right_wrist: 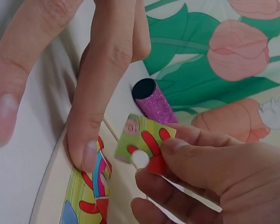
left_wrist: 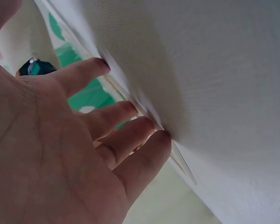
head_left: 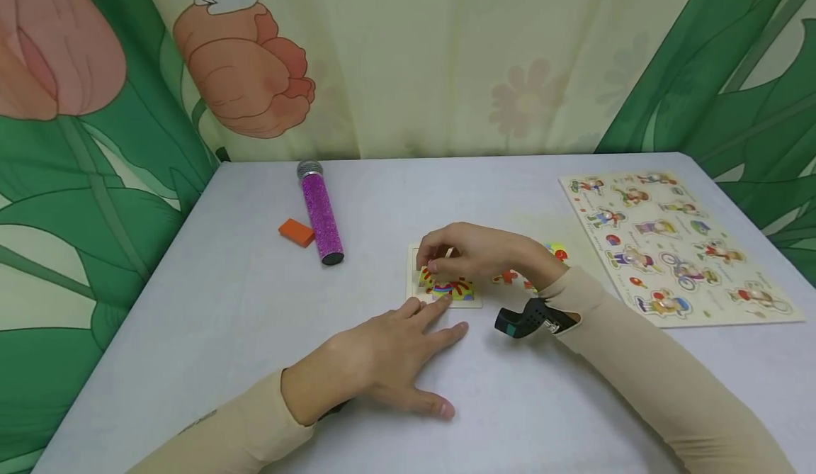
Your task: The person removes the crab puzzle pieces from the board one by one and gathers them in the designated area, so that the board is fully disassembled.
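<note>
A small puzzle board (head_left: 475, 303) with a pale wooden frame lies near the middle of the table. Several colourful pieces (head_left: 457, 288) sit in its near part. Above the board, my right hand (head_left: 474, 249) pinches a green-and-red puzzle piece (right_wrist: 151, 140) between thumb and fingers, holding it tilted. My left hand (head_left: 397, 353) has its fingers spread and fairly straight. One of its fingertips (right_wrist: 88, 156) touches the board's near edge, beside the coloured pieces. More loose puzzle pieces (head_left: 559, 251) lie right of the board, partly hidden behind my right wrist.
A glittery purple microphone (head_left: 322, 215) lies at the back left, with an orange block (head_left: 296, 232) beside it. On the right is a large picture board (head_left: 656, 229) with several printed figures. A patterned curtain (head_left: 433, 63) hangs behind the white-covered table (head_left: 191, 304).
</note>
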